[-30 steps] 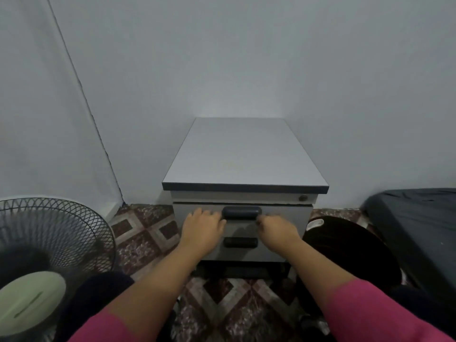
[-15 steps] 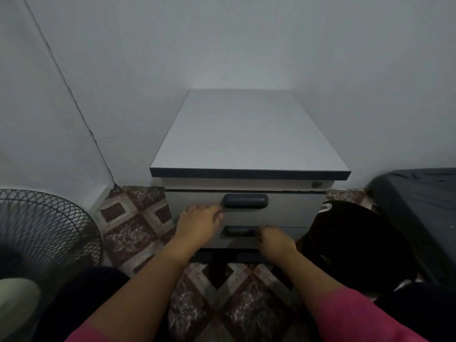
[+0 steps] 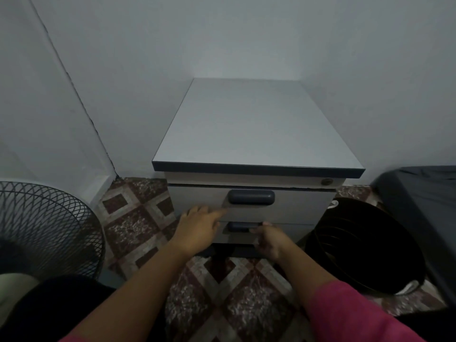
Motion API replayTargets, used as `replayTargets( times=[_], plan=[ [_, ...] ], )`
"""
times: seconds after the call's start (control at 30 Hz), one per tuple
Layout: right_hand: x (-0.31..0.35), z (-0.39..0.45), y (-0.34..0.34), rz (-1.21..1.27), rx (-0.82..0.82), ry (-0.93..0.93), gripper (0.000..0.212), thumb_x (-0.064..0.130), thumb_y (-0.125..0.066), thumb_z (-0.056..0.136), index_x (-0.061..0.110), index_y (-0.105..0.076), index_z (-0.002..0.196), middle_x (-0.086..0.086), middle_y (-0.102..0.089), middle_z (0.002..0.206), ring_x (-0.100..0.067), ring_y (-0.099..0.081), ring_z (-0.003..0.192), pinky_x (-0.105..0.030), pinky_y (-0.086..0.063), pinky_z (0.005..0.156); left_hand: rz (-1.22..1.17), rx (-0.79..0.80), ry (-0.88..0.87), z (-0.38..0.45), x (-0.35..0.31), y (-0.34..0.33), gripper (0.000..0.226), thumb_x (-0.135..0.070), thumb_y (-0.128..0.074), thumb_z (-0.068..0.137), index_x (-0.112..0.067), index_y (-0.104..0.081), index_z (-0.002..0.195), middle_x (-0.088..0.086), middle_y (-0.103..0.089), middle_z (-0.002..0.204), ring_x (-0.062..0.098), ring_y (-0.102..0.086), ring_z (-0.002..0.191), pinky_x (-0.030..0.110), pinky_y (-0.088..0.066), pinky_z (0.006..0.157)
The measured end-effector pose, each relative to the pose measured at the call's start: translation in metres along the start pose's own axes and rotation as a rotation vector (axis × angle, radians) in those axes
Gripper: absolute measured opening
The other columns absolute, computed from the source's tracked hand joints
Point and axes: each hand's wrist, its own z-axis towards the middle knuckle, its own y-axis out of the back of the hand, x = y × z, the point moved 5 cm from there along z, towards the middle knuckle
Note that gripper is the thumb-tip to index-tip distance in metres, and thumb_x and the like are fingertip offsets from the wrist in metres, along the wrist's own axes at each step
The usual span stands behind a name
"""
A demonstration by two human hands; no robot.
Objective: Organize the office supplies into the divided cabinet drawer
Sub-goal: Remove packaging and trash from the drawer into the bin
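Note:
A low grey cabinet [image 3: 256,134] with a dark-edged top stands against the wall. Both of its drawers are closed: the upper drawer [image 3: 301,206] with a dark handle [image 3: 251,197], and below it the lower drawer [image 3: 296,232] with its own dark handle [image 3: 238,227]. My left hand [image 3: 199,228] lies flat with straight fingers touching the upper drawer front, just below and left of its handle. My right hand [image 3: 269,239] has curled fingers hooked on the right end of the lower handle. No office supplies are in view.
A wire-caged fan [image 3: 42,228] stands at the left on the patterned tile floor. A black ribbed basket [image 3: 365,245] sits tight against the cabinet's right side, with a dark piece of furniture [image 3: 424,193] beyond it. A round lock [image 3: 327,181] sits at the cabinet's top right.
Both hands have dropped from beside the upper handle. My right hand went down to the lower handle and curled on it. The camera moved closer and looks further down.

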Motion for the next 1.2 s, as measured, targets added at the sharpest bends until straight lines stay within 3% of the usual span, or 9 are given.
replayTargets(
  times=[0.2, 0.33, 0.5, 0.63, 0.73, 0.8, 0.9, 1.07, 1.2],
  plan=[
    [-0.016, 0.000, -0.001, 0.076, 0.029, 0.013, 0.024, -0.005, -0.056, 0.087, 0.012, -0.047, 0.102, -0.006, -0.056, 0.089, -0.018, -0.052, 0.072, -0.032, -0.040, 0.067, -0.021, 0.019, 0.001, -0.001, 0.000, -0.001, 0.051, -0.033, -0.037, 0.101, -0.045, -0.022, 0.148, 0.001, -0.049, 0.128, 0.023, -0.041, 0.122, 0.039, -0.034, 0.103],
    [-0.021, -0.008, 0.001, 0.029, 0.006, -0.028, 0.024, -0.006, -0.056, 0.086, 0.010, -0.050, 0.103, -0.006, -0.054, 0.082, -0.017, -0.047, 0.065, -0.029, -0.040, 0.057, -0.026, 0.023, -0.007, -0.004, 0.002, -0.002, 0.052, -0.032, -0.039, 0.100, -0.044, -0.021, 0.148, 0.000, -0.049, 0.128, 0.023, -0.040, 0.122, 0.039, -0.032, 0.105],
    [-0.031, -0.023, 0.007, 0.005, -0.038, -0.059, 0.039, -0.005, -0.059, 0.082, 0.001, -0.051, 0.120, -0.016, -0.056, 0.096, -0.021, -0.051, 0.065, -0.024, -0.041, 0.039, 0.050, 0.109, 0.002, -0.018, 0.011, -0.009, 0.052, -0.034, -0.037, 0.101, -0.042, -0.018, 0.149, -0.001, -0.045, 0.132, 0.021, -0.036, 0.126, 0.039, -0.026, 0.108],
    [-0.047, -0.048, 0.006, 0.076, -0.039, -0.097, 0.030, -0.013, -0.056, 0.080, -0.003, -0.052, 0.109, -0.022, -0.058, 0.087, -0.033, -0.059, 0.072, -0.039, -0.054, 0.062, 0.050, 0.103, 0.023, -0.020, 0.011, -0.009, 0.053, -0.034, -0.039, 0.101, -0.042, -0.019, 0.149, -0.001, -0.046, 0.134, 0.021, -0.037, 0.128, 0.038, -0.025, 0.108],
    [-0.055, -0.071, 0.009, 0.025, -0.010, -0.104, 0.023, -0.011, -0.057, 0.082, -0.003, -0.058, 0.104, -0.019, -0.061, 0.083, -0.030, -0.060, 0.074, -0.036, -0.050, 0.062, 0.007, 0.052, 0.012, -0.016, 0.009, -0.008, 0.054, -0.032, -0.042, 0.099, -0.042, -0.023, 0.148, 0.000, -0.048, 0.133, 0.023, -0.039, 0.126, 0.039, -0.029, 0.107],
    [-0.054, -0.083, 0.014, -0.184, 0.016, -0.110, 0.011, -0.005, -0.058, 0.084, 0.004, -0.061, 0.089, -0.010, -0.060, 0.070, -0.020, -0.056, 0.062, -0.027, -0.044, 0.052, -0.002, 0.053, 0.010, -0.017, 0.006, -0.011, 0.054, -0.031, -0.042, 0.099, -0.041, -0.024, 0.149, 0.001, -0.047, 0.135, 0.024, -0.038, 0.127, 0.039, -0.027, 0.108],
    [-0.038, -0.083, 0.032, -0.612, -0.023, 0.045, 0.016, 0.000, -0.058, 0.084, 0.014, -0.060, 0.076, -0.001, -0.056, 0.063, -0.012, -0.050, 0.053, -0.020, -0.038, 0.045, -0.014, 0.076, 0.013, -0.017, 0.003, -0.014, 0.051, -0.031, -0.042, 0.099, -0.037, -0.030, 0.148, 0.001, -0.046, 0.139, 0.024, -0.039, 0.129, 0.038, -0.029, 0.108],
    [0.002, -0.084, 0.063, -1.378, -0.193, 0.688, 0.026, 0.009, -0.053, 0.086, 0.018, -0.065, 0.107, -0.002, -0.062, 0.110, -0.019, -0.056, 0.106, -0.030, -0.045, 0.088, -0.029, 0.308, 0.052, -0.025, -0.002, -0.029, 0.034, -0.029, -0.044, 0.098, -0.026, -0.058, 0.129, 0.003, -0.057, 0.131, 0.023, -0.055, 0.115, 0.035, -0.044, 0.097],
    [-0.004, -0.079, 0.072, -1.618, -0.066, 0.570, 0.039, 0.025, -0.044, 0.096, 0.023, -0.050, 0.135, 0.002, -0.054, 0.133, -0.016, -0.046, 0.126, -0.037, -0.025, 0.111, -0.030, 0.342, 0.102, -0.030, -0.007, -0.030, 0.029, -0.026, -0.045, 0.097, -0.017, -0.067, 0.113, 0.008, -0.063, 0.120, 0.023, -0.058, 0.106, 0.034, -0.048, 0.091]
  ],
)
